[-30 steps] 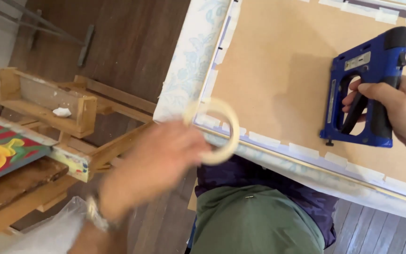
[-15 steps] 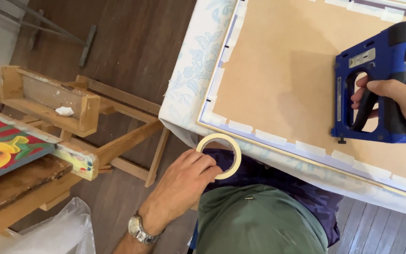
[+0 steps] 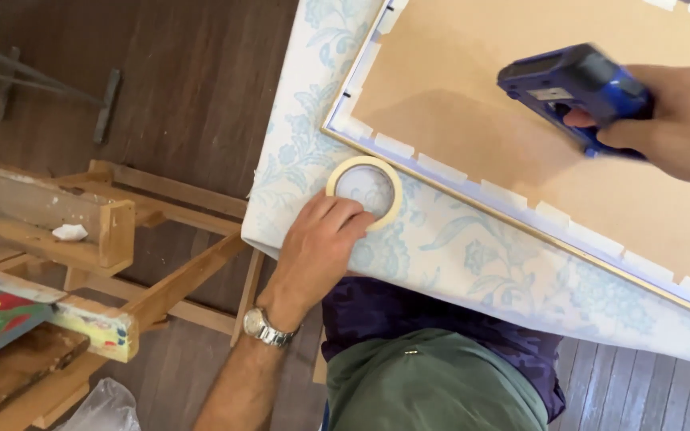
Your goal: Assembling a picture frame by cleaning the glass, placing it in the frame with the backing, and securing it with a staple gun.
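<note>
Head view: since the earlier frame my left hand [image 3: 319,239] has brought the tape roll [image 3: 365,191] down flat onto the floral tablecloth [image 3: 473,247], fingers on its near rim, just beside the brown backing board [image 3: 521,160]. My right hand [image 3: 668,120] has lifted the blue staple gun [image 3: 573,84], gripping it above the board. Wooden easel [image 3: 113,231] sits left.

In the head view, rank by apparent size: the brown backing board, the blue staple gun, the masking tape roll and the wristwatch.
1. Brown backing board, largest though cropped by the frame.
2. Blue staple gun, partly hidden by the right hand and blurred.
3. Masking tape roll, at the left hand.
4. Wristwatch, smallest.
</note>
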